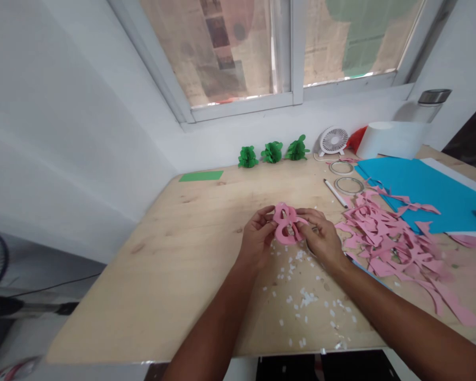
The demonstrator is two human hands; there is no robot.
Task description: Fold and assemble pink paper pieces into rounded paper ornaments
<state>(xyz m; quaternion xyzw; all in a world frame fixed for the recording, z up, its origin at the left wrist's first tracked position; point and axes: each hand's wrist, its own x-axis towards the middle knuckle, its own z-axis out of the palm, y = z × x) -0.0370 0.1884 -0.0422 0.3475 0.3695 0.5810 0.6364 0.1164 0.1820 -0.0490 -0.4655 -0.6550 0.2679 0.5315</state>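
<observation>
A pink paper cutout [287, 239] with openings in it, shaped somewhat like a figure eight, is held up over the table's middle. My left hand [258, 233] pinches its left side between thumb and fingers. On the opposite side, my right hand [322, 235] grips the edge, thumb on top. Below both hands, small white paper bits [308, 297] lie scattered on the wooden table [174, 280]. Something dark and round is partly hidden beneath my right hand; I cannot make out what it is.
Pink paper scraps [396, 238] are heaped at right, overlapping blue sheets [428, 185]. A white pen [335, 193] and tape rolls [349, 185] lie nearby. Several green paper figures [272, 152] and a small white fan [333, 141] stand along the wall. A green strip [201, 175] lies back left.
</observation>
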